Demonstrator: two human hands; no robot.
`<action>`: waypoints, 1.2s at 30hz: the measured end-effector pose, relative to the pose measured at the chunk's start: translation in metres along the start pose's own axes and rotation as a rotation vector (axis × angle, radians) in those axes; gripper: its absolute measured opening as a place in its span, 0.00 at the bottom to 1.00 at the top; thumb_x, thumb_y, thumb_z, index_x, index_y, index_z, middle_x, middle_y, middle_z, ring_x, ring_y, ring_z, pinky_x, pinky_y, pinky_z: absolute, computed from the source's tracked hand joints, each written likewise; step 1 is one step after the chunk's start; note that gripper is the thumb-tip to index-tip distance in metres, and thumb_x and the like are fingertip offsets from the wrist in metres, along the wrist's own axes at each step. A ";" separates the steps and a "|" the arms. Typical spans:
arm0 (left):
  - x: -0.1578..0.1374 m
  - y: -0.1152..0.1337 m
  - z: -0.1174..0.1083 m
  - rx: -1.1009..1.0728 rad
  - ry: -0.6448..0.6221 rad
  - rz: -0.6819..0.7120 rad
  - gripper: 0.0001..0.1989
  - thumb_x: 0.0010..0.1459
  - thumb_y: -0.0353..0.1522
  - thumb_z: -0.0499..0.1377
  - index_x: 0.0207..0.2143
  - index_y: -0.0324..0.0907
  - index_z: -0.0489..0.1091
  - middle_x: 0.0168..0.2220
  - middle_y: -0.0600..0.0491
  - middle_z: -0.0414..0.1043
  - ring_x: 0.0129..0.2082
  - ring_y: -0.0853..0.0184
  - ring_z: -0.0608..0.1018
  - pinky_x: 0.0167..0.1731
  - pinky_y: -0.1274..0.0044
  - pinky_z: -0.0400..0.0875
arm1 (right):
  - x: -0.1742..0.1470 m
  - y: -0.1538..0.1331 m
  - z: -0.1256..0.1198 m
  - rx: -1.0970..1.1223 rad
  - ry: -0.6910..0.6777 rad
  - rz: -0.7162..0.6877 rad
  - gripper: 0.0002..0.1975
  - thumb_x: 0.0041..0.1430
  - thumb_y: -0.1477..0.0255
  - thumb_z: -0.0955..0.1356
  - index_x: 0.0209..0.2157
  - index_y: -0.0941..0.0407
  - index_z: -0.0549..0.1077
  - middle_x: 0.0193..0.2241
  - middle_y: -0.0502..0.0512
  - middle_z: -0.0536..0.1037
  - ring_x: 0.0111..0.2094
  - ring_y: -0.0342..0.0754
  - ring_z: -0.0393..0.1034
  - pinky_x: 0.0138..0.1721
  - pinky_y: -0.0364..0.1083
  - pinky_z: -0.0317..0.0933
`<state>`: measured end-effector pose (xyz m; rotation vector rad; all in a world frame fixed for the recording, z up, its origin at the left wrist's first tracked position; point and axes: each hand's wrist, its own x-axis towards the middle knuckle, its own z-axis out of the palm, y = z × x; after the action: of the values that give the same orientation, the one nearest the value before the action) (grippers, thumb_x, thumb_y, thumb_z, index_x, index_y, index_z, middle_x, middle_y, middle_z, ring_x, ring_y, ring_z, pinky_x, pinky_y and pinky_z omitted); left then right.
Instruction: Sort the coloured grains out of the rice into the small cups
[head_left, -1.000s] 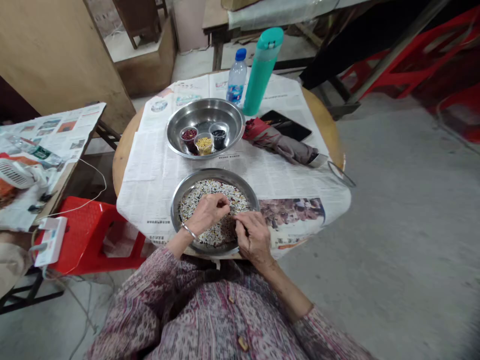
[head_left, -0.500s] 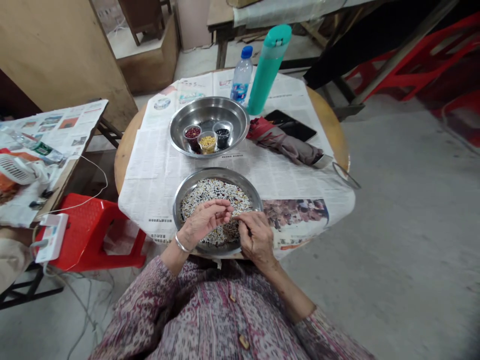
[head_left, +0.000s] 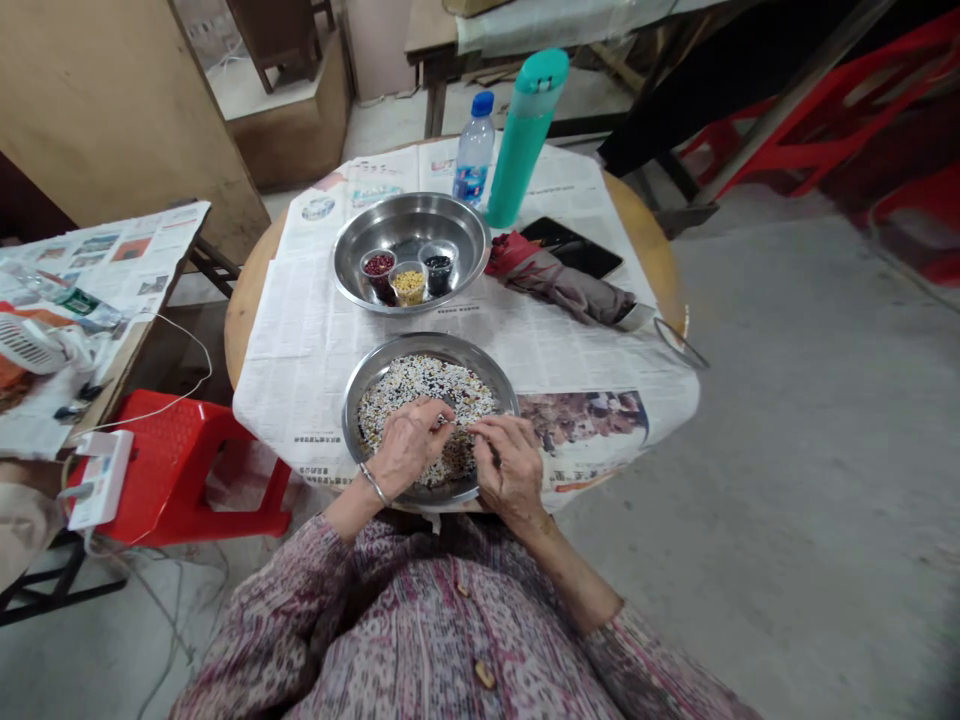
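Observation:
A steel basin (head_left: pixel 351 405) near my body holds a spread of mixed white, black, yellow and dark red grains (head_left: pixel 427 378). Over its near half, my left hand (head_left: pixel 409 440), with a silver bangle at the wrist, curls its fingers downward above the grains. Across a small gap, my right hand (head_left: pixel 511 462) bends its fingers in toward the left fingertips, over the basin's right side. Whatever lies between the fingertips of either hand is too small to make out. Behind, a second steel basin (head_left: pixel 457 225) holds cups of red beans (head_left: pixel 377 264), yellow kernels (head_left: pixel 409 287) and black beans (head_left: pixel 439 266).
Newspaper (head_left: pixel 292 330) covers the round table. At its back stand a water bottle (head_left: pixel 474 150) and a green flask (head_left: pixel 527 140); a folded umbrella (head_left: pixel 562 285) and a dark tablet-like object (head_left: pixel 600 253) lie right. A red stool (head_left: pixel 180 470) with a power strip (head_left: pixel 101 478) stands left.
My left hand has turned from palm-in to palm-down, its fingers curling lower over the grains. My right hand has hardly moved. The whole view has shifted slightly.

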<state>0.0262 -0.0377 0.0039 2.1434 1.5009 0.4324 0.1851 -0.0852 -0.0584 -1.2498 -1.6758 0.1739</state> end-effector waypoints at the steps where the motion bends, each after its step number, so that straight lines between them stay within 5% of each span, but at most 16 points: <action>1: 0.001 0.001 0.002 0.031 -0.009 0.022 0.06 0.63 0.29 0.59 0.40 0.43 0.76 0.33 0.54 0.74 0.36 0.67 0.76 0.42 0.76 0.69 | 0.000 0.000 0.000 -0.015 0.012 0.006 0.11 0.62 0.79 0.64 0.42 0.53 0.75 0.39 0.57 0.77 0.44 0.54 0.69 0.48 0.55 0.66; 13: 0.007 0.007 0.007 0.199 -0.119 0.077 0.10 0.66 0.30 0.56 0.46 0.44 0.75 0.45 0.51 0.78 0.49 0.64 0.78 0.53 0.74 0.70 | -0.002 0.002 0.001 -0.031 0.005 0.022 0.10 0.62 0.79 0.64 0.40 0.52 0.74 0.40 0.56 0.77 0.45 0.53 0.69 0.49 0.56 0.66; 36: 0.007 0.000 0.015 0.030 -0.092 0.046 0.06 0.63 0.27 0.57 0.39 0.42 0.73 0.38 0.52 0.77 0.42 0.65 0.77 0.47 0.74 0.69 | 0.001 0.000 -0.001 0.003 0.003 0.015 0.10 0.61 0.80 0.64 0.39 0.53 0.74 0.38 0.56 0.78 0.43 0.53 0.69 0.48 0.55 0.66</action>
<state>0.0364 -0.0345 -0.0083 2.1939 1.4185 0.3236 0.1858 -0.0850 -0.0578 -1.2601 -1.6628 0.1838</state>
